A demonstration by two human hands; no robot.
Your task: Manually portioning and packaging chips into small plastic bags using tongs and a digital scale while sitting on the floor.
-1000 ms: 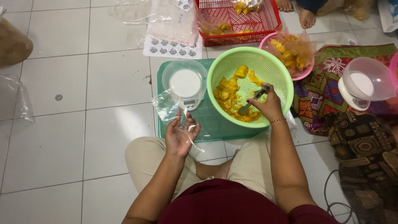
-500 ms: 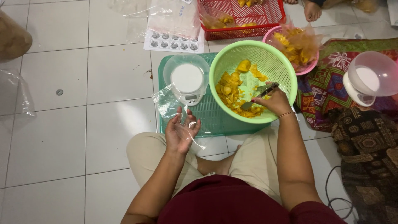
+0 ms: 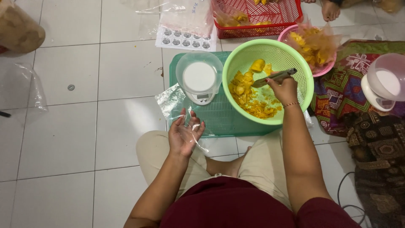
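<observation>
While the right hand [image 3: 283, 88] grips tongs [image 3: 274, 77] over yellow chips [image 3: 249, 96] in the green colander [image 3: 295, 63], the left hand [image 3: 184, 134], fingers loosely curled, holds one clear bag [image 3: 173, 100], unfilled, left of the colander. Beside it: one white scale [image 3: 200, 80], bare. Bagging barely begun.
</observation>
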